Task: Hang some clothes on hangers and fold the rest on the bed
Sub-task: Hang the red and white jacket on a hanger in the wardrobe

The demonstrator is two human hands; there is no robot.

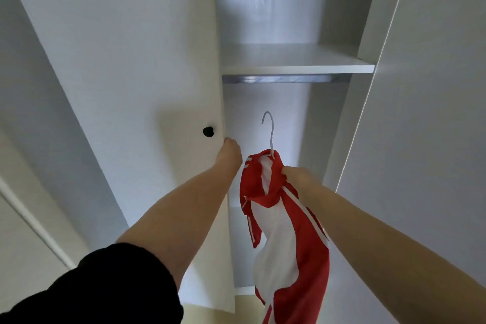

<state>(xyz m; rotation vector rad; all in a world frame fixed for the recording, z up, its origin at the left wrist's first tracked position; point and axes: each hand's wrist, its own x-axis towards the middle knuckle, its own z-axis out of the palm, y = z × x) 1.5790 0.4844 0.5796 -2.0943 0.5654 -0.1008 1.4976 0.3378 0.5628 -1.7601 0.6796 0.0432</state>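
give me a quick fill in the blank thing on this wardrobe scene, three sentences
1. The left hand holds the edge of the wardrobe door, beside its ____ knob.
2. The right hand grips a white and ____ top that hangs on a hanger.
3. The rail sits right under the ____, and the hanger is not yet hooked on it.

Missing words: black; red; shelf
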